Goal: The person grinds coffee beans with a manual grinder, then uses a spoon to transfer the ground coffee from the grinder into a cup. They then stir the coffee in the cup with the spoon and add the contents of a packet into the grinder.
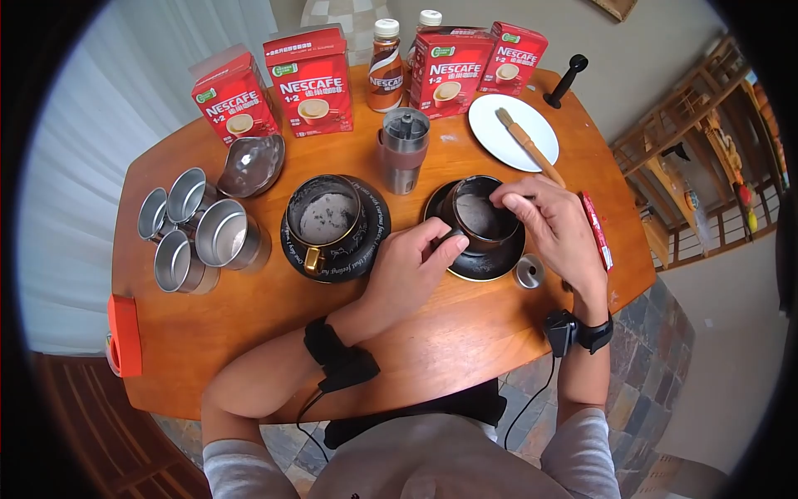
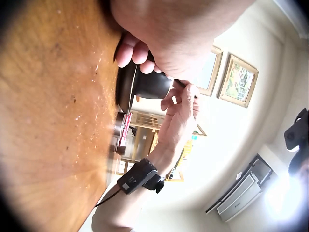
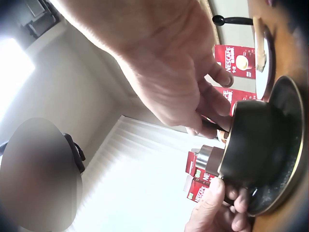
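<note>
Head camera: Watching from my remote post, I see a black cup [image 1: 501, 224] upright on a black saucer [image 1: 485, 268], pale powder [image 1: 475, 206] inside. The left hand [image 1: 407, 268] grips the cup at its near-left side; the right hand [image 1: 559, 229] pinches at the opposite rim. A small metal cup [image 1: 529, 272] sits just beside the saucer, and a dropped right wrist could, I judge, knock it over. The brush [image 1: 527, 145] lies with its handle jutting past the white plate [image 1: 486, 126] toward that same hand; a careless sweep outward might catch it.

Left wrist camera: A slim dark utensil [image 2: 180, 83] shows between the right thumb and fingers, angled at the cup's mouth. Should that pinch loosen, I would expect it to twist or drop, and a sharp flick could throw powder over the rim.

Right wrist camera: The left thumb lies near the rim, fingers curled below it; whether they hook the handle, I cannot tell. If that grasp slackens under a push from the utensil, the cup could slide or tip on its saucer. The utensil's lower end is hidden, so scraping too hard is a risk I cannot gauge.
</note>
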{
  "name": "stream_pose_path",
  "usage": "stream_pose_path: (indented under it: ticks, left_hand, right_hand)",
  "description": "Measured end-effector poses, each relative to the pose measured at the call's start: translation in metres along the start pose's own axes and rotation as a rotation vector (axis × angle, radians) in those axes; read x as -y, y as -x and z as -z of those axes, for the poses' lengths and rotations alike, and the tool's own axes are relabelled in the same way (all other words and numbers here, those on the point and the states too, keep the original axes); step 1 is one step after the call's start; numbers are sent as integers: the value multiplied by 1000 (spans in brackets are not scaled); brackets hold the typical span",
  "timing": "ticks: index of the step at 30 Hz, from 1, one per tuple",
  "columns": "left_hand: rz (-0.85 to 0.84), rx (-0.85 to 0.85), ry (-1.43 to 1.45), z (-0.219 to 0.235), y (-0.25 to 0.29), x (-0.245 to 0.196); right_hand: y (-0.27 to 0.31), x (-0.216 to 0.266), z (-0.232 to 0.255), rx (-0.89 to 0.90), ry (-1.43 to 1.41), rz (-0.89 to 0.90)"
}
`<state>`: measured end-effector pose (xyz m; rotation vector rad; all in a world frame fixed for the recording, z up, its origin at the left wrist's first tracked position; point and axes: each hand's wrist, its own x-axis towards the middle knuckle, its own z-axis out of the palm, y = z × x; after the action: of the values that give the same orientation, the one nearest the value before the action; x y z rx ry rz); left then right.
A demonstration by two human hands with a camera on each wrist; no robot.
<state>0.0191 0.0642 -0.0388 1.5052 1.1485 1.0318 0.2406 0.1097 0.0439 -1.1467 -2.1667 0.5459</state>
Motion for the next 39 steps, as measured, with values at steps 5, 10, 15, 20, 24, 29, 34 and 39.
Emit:
stream_pose_path:
  ticks: [5, 10, 15, 20, 24, 29, 34, 39]
  left_hand:
    - [-3, 1, -12, -1, 0, 0]
    - [-6, -9, 6, -2, -1, 1]
    - [-4, -9, -8, -2, 0, 0]
    - [10, -38, 25, -4, 0, 4]
    - [30, 7, 0, -1, 1, 4]
    - [90, 27, -5, 0, 1, 0]
    - [92, 19, 24, 0, 2, 2]
    - [91, 21, 17, 1, 2, 3]
  right_hand:
    - [2, 4, 9, 107, -132, -92]
    - [0, 2, 2, 37, 32, 59]
    - [2, 8, 7, 75, -50, -22]
    - [2, 0, 3, 48, -16, 63]
    - [7, 3, 16, 151, -36, 38]
    - [-1, -6, 4, -12, -8, 128]
    - [5, -6, 20, 219, -66, 85]
    - [-5, -9, 1, -8, 62, 149]
